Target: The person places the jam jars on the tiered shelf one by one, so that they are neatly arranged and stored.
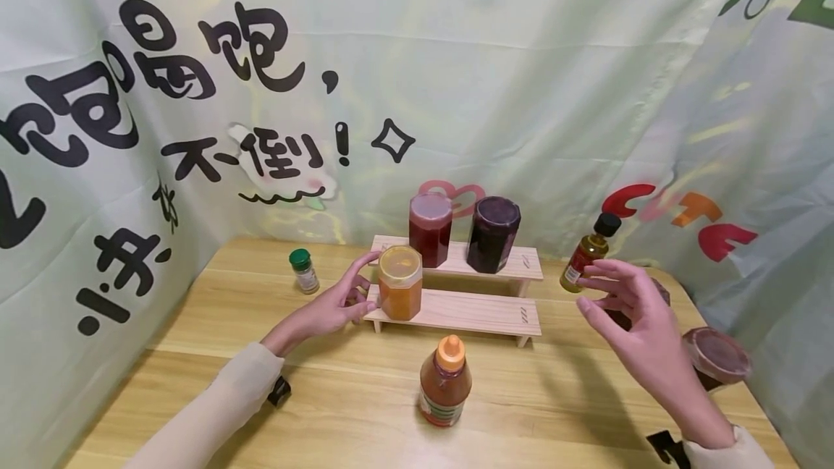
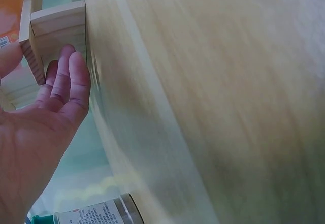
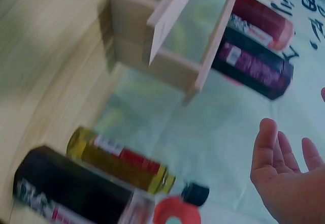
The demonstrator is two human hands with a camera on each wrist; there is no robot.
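Thumb and forefinger of the left hand (image 1: pixel 335 306) stand apart at the left side of the orange jar (image 1: pixel 400 299); whether they touch its wall I cannot tell. The jar stands upright at the left end of the lower step (image 1: pixel 478 312) of a two-level wooden rack. In the left wrist view, the hand's other three fingers are lightly bent beside that end of the step. The right hand (image 1: pixel 641 335) is raised above the table (image 1: pixel 254 331) to the right of the rack, fingers apart and holding nothing. Beyond its fingertips is the oil bottle (image 1: pixel 591 252), with yellow contents, a red label and a black cap; contact there cannot be made out from the head view, while the right wrist view shows the hand clear of it. A red jar (image 1: pixel 430 237) and a dark jar (image 1: pixel 493 237) stand side by side on the upper step (image 1: pixel 460 258). The squeeze bottle (image 1: pixel 445 393), red-brown with an orange cap, stands on the table in front of the rack. The shaker (image 1: pixel 305 273), green-capped, is to the rack's left. Partly behind the right wrist is a lidded jar (image 1: pixel 723 353). A pale curtain (image 1: pixel 554 56) with black characters backs the table.
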